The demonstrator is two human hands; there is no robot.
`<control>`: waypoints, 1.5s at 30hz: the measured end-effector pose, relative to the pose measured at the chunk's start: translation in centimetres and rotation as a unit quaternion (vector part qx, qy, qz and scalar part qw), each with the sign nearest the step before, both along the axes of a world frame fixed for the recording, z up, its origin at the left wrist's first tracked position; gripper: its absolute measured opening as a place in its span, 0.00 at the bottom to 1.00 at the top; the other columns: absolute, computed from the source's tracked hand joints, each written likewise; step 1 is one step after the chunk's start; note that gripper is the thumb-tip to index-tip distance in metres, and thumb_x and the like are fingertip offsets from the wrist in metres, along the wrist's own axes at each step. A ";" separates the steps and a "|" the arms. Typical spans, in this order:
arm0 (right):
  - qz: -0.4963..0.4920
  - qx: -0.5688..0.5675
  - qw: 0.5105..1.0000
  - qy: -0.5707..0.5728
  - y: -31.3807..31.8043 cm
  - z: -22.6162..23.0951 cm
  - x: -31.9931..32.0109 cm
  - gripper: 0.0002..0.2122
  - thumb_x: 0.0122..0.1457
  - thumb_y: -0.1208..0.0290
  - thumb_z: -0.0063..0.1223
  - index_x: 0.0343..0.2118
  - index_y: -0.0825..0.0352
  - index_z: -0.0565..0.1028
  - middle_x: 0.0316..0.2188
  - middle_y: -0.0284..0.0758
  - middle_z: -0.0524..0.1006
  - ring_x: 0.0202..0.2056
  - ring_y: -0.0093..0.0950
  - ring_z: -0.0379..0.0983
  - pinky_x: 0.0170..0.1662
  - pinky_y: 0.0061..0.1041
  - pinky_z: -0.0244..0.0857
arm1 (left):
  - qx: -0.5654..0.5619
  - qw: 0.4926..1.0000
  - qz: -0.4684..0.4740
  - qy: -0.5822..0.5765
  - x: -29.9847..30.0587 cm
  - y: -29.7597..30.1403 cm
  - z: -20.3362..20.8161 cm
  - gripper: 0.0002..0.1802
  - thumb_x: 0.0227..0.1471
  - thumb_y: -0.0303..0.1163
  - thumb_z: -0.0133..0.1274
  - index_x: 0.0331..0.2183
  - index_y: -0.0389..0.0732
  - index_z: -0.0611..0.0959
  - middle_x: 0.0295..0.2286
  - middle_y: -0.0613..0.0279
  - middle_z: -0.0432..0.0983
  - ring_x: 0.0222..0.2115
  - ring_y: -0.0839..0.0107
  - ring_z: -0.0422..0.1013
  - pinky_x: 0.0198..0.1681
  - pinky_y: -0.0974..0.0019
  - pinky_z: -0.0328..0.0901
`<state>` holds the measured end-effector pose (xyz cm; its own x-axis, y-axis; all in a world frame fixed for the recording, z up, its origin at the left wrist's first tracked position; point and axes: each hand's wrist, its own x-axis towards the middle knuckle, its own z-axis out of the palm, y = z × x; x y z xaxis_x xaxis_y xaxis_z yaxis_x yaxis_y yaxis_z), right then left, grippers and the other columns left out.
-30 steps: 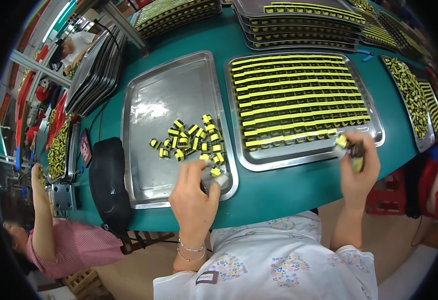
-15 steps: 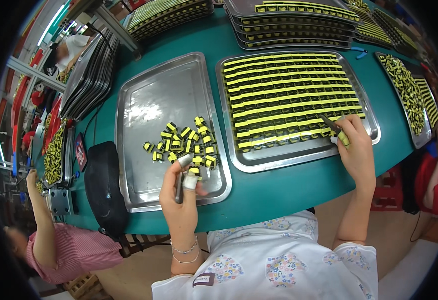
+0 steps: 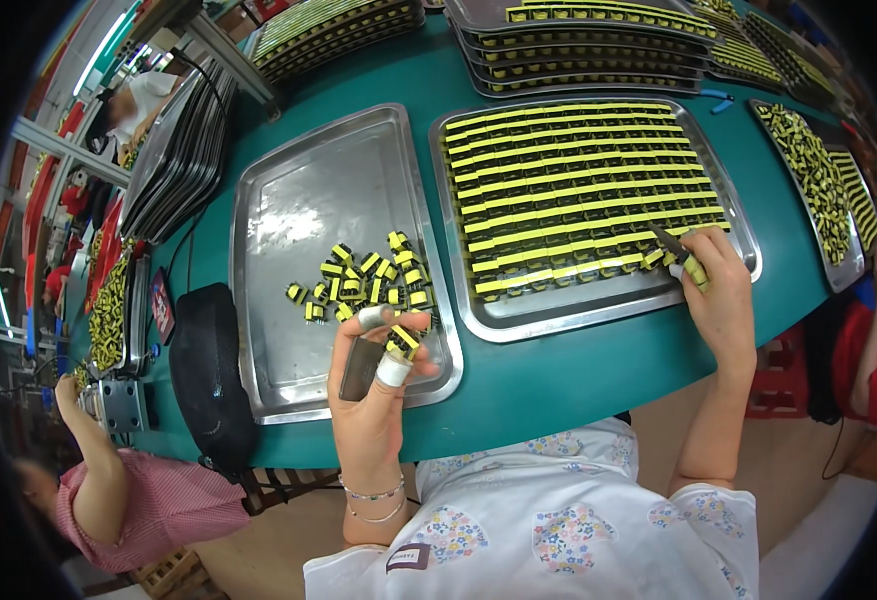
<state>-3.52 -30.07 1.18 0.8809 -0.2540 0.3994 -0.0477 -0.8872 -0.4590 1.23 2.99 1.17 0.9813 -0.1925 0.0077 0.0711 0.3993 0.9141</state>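
My left hand [image 3: 370, 390] is raised over the near right corner of the left metal tray [image 3: 303, 165]. Its thumb and fingers, some wrapped in white, pinch a small yellow-and-black component [image 3: 401, 342]. Behind them, a loose pile of similar components [image 3: 351, 285] lies in that tray. My right hand [image 3: 715, 292] is closed around pliers [image 3: 680, 252] with dark pointed jaws and a yellow grip. The jaws reach over the nearest rows at the right side of the right tray [image 3: 558, 325]. Rows of components [image 3: 578, 190] stand close together there.
A black case [image 3: 211, 375] lies left of the trays. Stacked filled trays [image 3: 588, 65] stand at the back, with blue-handled pliers [image 3: 720, 102] beside them. Empty stacked trays [image 3: 183, 150] lean at the far left. Another filled tray [image 3: 808, 190] lies right. Co-workers sit on both sides.
My left hand has lifted slightly from the pile, with the pinched component now tilted. My right hand has shifted slightly, and the pliers' tips have moved up and right.
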 end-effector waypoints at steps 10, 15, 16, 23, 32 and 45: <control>0.020 0.017 0.999 0.024 0.2 -0.1 0.5 0.13 0.43 0.89 0.53 0.34 0.72 0.70 0.34 0.39 0.71 0.36 0.41 0.71 0.39 0.32 0.64 | -0.039 0.997 -0.055 0.031 0.1 -0.2 -0.3 0.22 0.54 0.27 0.53 0.49 0.31 0.69 0.45 0.40 0.71 0.32 0.73 0.72 0.32 0.69 0.75; 0.019 0.016 0.999 0.030 0.0 0.0 0.5 0.13 0.43 0.89 0.54 0.33 0.72 0.69 0.33 0.40 0.70 0.35 0.42 0.70 0.38 0.33 0.63 | -0.038 0.997 -0.058 0.034 0.1 -0.7 -0.3 0.22 0.52 0.28 0.56 0.48 0.33 0.70 0.44 0.41 0.72 0.33 0.72 0.73 0.33 0.68 0.74; 0.020 0.016 0.999 0.030 0.0 -0.1 0.5 0.13 0.43 0.89 0.54 0.33 0.72 0.69 0.33 0.40 0.70 0.35 0.42 0.70 0.38 0.33 0.63 | -0.037 0.997 -0.057 0.033 0.1 -0.6 -0.4 0.22 0.52 0.28 0.56 0.48 0.33 0.70 0.44 0.41 0.72 0.33 0.72 0.73 0.33 0.68 0.74; 0.018 0.013 0.999 0.027 -0.1 -0.3 0.6 0.13 0.43 0.89 0.54 0.33 0.72 0.68 0.32 0.40 0.71 0.34 0.42 0.71 0.36 0.33 0.64 | -0.044 0.995 -0.076 0.038 0.0 -0.6 -0.6 0.22 0.52 0.28 0.56 0.48 0.34 0.68 0.43 0.44 0.71 0.32 0.73 0.70 0.32 0.70 0.73; 0.005 -0.022 0.999 0.037 0.0 -0.1 0.4 0.14 0.43 0.87 0.55 0.35 0.71 0.69 0.35 0.38 0.71 0.35 0.42 0.69 0.39 0.33 0.63 | -0.046 0.995 -0.078 0.035 0.1 -0.7 -0.7 0.22 0.52 0.27 0.56 0.47 0.35 0.69 0.42 0.44 0.71 0.32 0.72 0.71 0.31 0.70 0.73; 0.002 -0.081 0.997 0.019 1.0 -0.8 0.4 0.16 0.42 0.84 0.58 0.36 0.67 0.73 0.39 0.33 0.72 0.39 0.40 0.65 0.44 0.35 0.61 | -0.034 0.995 -0.080 0.048 0.1 -0.6 -0.7 0.23 0.50 0.27 0.58 0.47 0.35 0.69 0.42 0.44 0.72 0.32 0.72 0.71 0.30 0.70 0.73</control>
<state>-3.08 -29.11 0.41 0.8976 -0.1844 0.4005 -0.0581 -0.9499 -0.3072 1.29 2.42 0.44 0.9352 -0.3479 -0.0662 0.2240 0.4361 0.8716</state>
